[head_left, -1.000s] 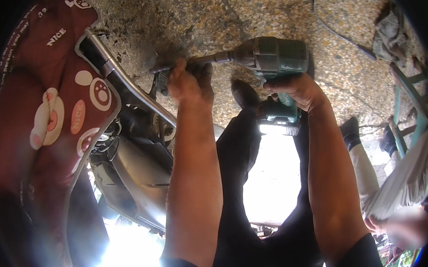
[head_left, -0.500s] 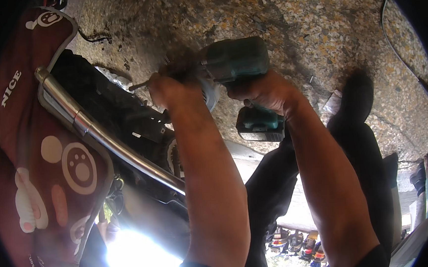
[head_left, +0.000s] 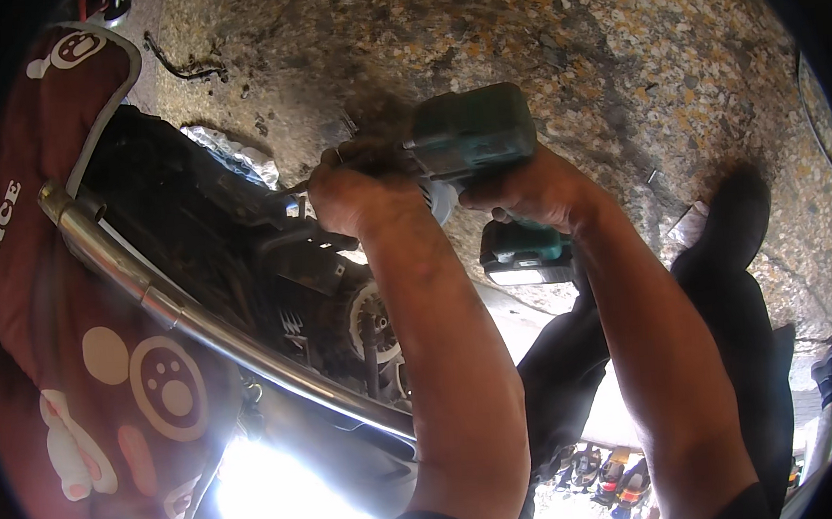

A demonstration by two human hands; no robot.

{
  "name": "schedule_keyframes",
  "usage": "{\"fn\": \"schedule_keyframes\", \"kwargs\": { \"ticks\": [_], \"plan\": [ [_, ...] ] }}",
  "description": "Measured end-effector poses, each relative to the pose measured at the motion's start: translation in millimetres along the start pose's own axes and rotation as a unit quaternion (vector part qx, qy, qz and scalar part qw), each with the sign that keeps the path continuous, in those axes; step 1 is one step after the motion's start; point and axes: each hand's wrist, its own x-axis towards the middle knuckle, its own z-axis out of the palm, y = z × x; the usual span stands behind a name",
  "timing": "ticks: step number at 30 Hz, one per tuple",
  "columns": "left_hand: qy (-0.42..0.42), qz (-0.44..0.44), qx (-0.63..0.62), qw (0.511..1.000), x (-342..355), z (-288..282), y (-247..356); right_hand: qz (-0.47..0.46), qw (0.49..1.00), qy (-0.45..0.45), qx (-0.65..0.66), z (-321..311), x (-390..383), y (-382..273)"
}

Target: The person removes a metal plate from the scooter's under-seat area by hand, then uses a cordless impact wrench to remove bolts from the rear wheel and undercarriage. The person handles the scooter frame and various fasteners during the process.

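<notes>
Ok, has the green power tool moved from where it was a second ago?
Yes: judged against the toothed metal ring, the green power tool has come left, nearer the ring, though the camera has shifted too.

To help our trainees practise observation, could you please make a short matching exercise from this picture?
Column one
1. Power tool
2. Metal tube
3. Cloth cover
4. Thin bent strip

Column two
A. dark red with paw-print patterns
B. black, lying on the speckled floor
C. held in the right hand
D. silvery and shiny, slanting down toward the left forearm

Right pairs: 1-C, 2-D, 3-A, 4-B
</notes>
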Motion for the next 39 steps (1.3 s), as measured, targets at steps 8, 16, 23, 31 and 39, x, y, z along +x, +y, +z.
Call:
{"fn": "schedule_keyframes", "kwargs": {
  "ticks": [8, 16, 23, 31, 39],
  "plan": [
    [0.002, 0.050, 0.011, 0.999, 26.7, -4.5, 22.1, 0.072, 0.996, -0.047, -0.022, 19.6, 27.1, -10.0],
    [-0.018, -0.007, -0.088, 0.996, 12.8, 0.6, 32.7, -0.106, 0.975, -0.022, -0.193, 21.9, 20.4, -37.5],
    [-0.040, -0.007, -0.093, 0.995, 12.7, -0.7, 37.7, -0.079, 0.980, -0.037, -0.179, 30.7, 16.0, -46.0],
    [-0.041, 0.015, -0.071, 0.997, 12.5, 3.0, 30.0, -0.010, 0.986, -0.013, -0.164, 39.3, 8.4, -52.6],
    [-0.028, 0.020, -0.045, 0.998, 1.4, 9.3, 24.9, 0.044, 0.997, -0.046, -0.054, 24.3, 11.3, -42.5]
  ]
}}
